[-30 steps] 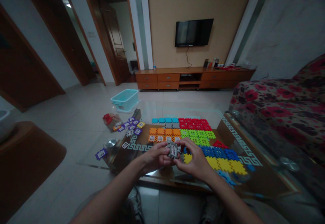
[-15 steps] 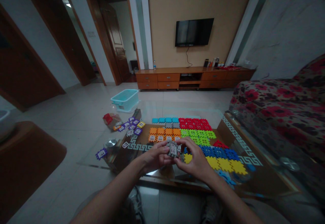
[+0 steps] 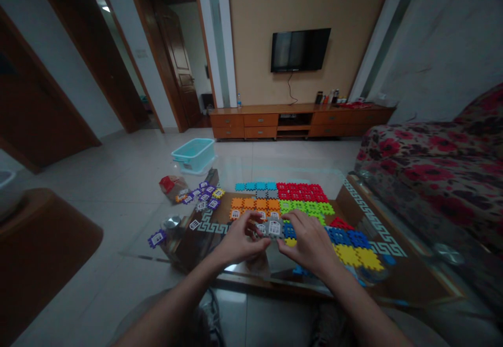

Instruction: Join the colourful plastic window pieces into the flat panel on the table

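Note:
Over the glass table, my right hand [image 3: 308, 239] pinches a grey interlocking tile [image 3: 274, 228] with a white window-like insert by its right side. My left hand [image 3: 243, 238] curls round the left side, thumb below and fingers above, at a smaller grey part [image 3: 260, 228] beside that tile. Whether the two grey parts are joined cannot be made out. Behind my hands lie orange tiles [image 3: 255, 204], and to the right are blue tiles [image 3: 341, 236] and yellow tiles [image 3: 357, 257], partly covered by my right hand.
Green tiles [image 3: 310, 208], red tiles [image 3: 302, 192] and light-blue tiles [image 3: 255, 185] lie in rows on the glass table [image 3: 157, 271]. A purple tile pile [image 3: 204, 196] is at the left, near a turquoise bin [image 3: 193, 155] on the floor. A flowered sofa [image 3: 428, 153] borders the right.
The grey tile has turned from a tilted pose to face me and shifted slightly right and up. My left fingers have loosened from around it and moved a little left.

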